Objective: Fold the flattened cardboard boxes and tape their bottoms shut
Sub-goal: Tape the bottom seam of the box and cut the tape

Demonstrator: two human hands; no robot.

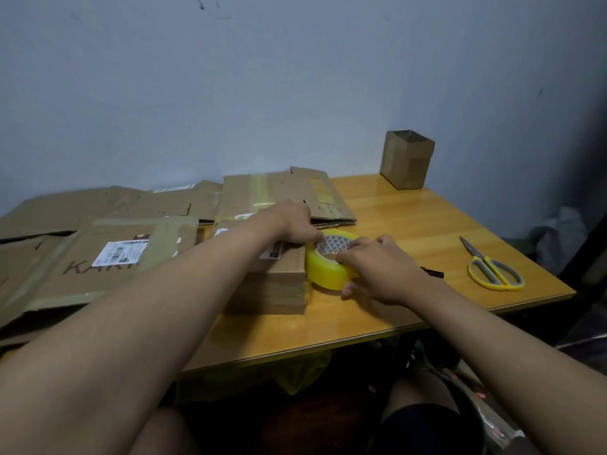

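Several flat boxes (98, 244) lay unfolded at the left of the frame, so most of the work was left. At centre my left hand (289, 224) pressed on a folded box (279, 284), fingers at the tape roll (331, 261), which my right hand (377, 267) gripped. I judged I was starting its seam. One box (407, 160) stood finished at upper right.

Both arms outstretched, left hand (290, 221) and right hand (377, 267) curled, gripping
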